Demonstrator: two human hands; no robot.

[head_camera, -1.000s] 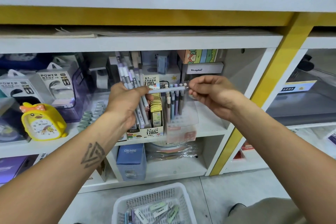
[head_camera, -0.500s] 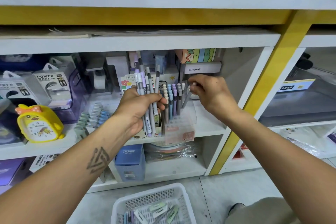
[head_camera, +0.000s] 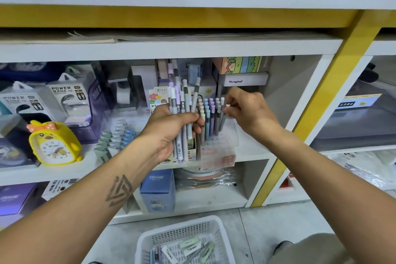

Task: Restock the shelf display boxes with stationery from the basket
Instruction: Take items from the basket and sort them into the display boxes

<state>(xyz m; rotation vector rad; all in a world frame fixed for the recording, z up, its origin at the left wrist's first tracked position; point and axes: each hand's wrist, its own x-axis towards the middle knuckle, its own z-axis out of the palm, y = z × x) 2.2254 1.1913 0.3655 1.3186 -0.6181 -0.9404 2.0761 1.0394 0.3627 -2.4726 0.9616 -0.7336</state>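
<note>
Right now the left hand (head_camera: 171, 128) is wrapped round a bundle of pens (head_camera: 182, 109), fist closed at mid-barrel, caps fanning up toward twelve o'clock. Held upright like that, I judge, so single pens can be drawn off the top without the rest slipping.

Right hand (head_camera: 248, 109), at three o'clock from the left: fingertips pinch the top of one grey pen (head_camera: 224, 118), which leans in from the right. Its lower end sits among the standing pens; whether it is seated in a slot I cannot tell. The pinch at the cap end looks chosen to steer the tip down between close neighbours.

Between the hands, clear display stand (head_camera: 216, 146) on the white shelf (head_camera: 252, 150), its rows of pastel pens upright and tightly packed, caps level. At nine o'clock of the stand, just behind the left fist, a small card display box (head_camera: 190, 148) with printed packets.

Further out at nine o'clock: yellow duck clock (head_camera: 55, 146), power bank packs (head_camera: 68, 100) behind it.

At six o'clock, on the floor, white mesh basket (head_camera: 184, 242) holding loose pens and small labelled packets. More stock left to place, by my reckoning.

Risk, as I judge it: a careless push would topple the leaning neighbours.
</note>
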